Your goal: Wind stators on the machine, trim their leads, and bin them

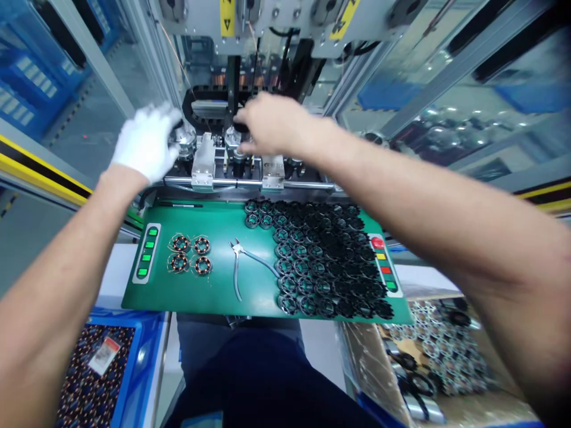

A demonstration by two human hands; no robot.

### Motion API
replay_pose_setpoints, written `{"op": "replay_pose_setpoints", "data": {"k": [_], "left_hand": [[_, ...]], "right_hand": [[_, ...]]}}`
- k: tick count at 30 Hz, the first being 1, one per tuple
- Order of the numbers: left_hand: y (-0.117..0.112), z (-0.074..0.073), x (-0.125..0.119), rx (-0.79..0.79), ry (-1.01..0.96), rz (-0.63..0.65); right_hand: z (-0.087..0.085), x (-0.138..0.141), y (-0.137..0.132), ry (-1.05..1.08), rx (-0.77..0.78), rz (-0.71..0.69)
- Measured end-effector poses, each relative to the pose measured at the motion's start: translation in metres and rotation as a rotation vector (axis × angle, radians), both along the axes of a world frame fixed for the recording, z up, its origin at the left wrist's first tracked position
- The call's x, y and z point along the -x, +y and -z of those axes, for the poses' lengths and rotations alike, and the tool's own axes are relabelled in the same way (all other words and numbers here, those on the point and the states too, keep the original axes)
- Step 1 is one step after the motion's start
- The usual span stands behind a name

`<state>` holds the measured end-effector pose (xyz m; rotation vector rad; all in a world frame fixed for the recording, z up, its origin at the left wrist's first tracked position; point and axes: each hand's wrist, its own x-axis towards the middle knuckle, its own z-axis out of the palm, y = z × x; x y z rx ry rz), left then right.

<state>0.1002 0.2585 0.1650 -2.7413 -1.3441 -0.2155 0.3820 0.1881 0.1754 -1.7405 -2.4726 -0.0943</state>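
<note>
My left hand [147,142], in a white glove, is at the leftmost metal winding fixture [186,141]. Its fingers curl toward the fixture's dark top but are smeared by motion. My bare right hand [274,126] reaches to the neighbouring fixture [233,139], fingers and thumb bent round a black ring-shaped part [241,127] on its top. Part of that grip is hidden. Below, on the green panel [223,285], lie copper-wound stators [203,265] at the left. Diagonal cutters [238,249] with grey handles rest open in the middle. Many black unwound cores [307,285] stand in rows at the right.
Button strips [147,254] flank the panel, with a red button [377,242] at the right. A black pen [181,205] lies along the back edge. A blue bin [145,356] of wound stators stands lower left, a carton [401,386] of metal parts lower right. Machine heads [276,27] hang above.
</note>
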Motion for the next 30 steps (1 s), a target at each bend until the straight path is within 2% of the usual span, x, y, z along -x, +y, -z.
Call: {"op": "replay_pose_setpoints", "data": {"k": [2,4,7,9,11,12,14,16,18,20,23,25,27,30], "left_hand": [[-0.005,0.018,0.004,0.05,-0.07,-0.009],[-0.005,0.024,0.007,0.103,-0.098,-0.022],[-0.018,0.019,0.011,0.066,-0.119,-0.044],[-0.047,0.019,0.014,-0.059,-0.256,-0.056],[-0.09,0.029,0.011,-0.167,-0.421,-0.015],[-0.112,0.038,0.007,-0.154,-0.442,0.048],[-0.153,0.059,-0.012,-0.019,-0.32,0.177],[-0.18,0.079,-0.038,0.088,-0.16,0.172],[-0.19,0.095,-0.066,0.137,-0.066,0.128],[-0.189,0.103,-0.089,0.143,-0.033,0.097],[-0.185,0.105,-0.105,0.137,-0.024,0.076],[-0.188,0.099,-0.101,0.141,-0.044,0.061],[-0.201,0.091,-0.084,0.141,-0.078,0.045],[-0.236,0.079,-0.039,0.211,-0.234,-0.027]], "right_hand": [[0.023,0.007,-0.014,-0.022,0.055,0.098],[0.035,0.01,-0.026,0.002,0.102,0.146],[0.027,0.01,-0.054,0.076,0.019,0.098],[0.017,0.008,-0.088,0.138,-0.083,0.06],[0.015,0.009,-0.13,0.174,-0.063,0.094],[0.019,0.009,-0.15,0.152,0.021,0.15],[0.037,0.011,-0.179,0.09,0.168,0.25],[0.061,0.013,-0.191,0.045,0.241,0.296],[0.083,0.015,-0.189,0.03,0.263,0.306],[0.098,0.016,-0.179,0.034,0.272,0.309],[0.102,0.017,-0.167,0.09,0.267,0.291],[0.097,0.016,-0.171,0.166,0.246,0.268],[0.089,0.013,-0.186,0.272,0.208,0.246],[0.078,0.015,-0.229,0.472,0.172,0.209]]}}
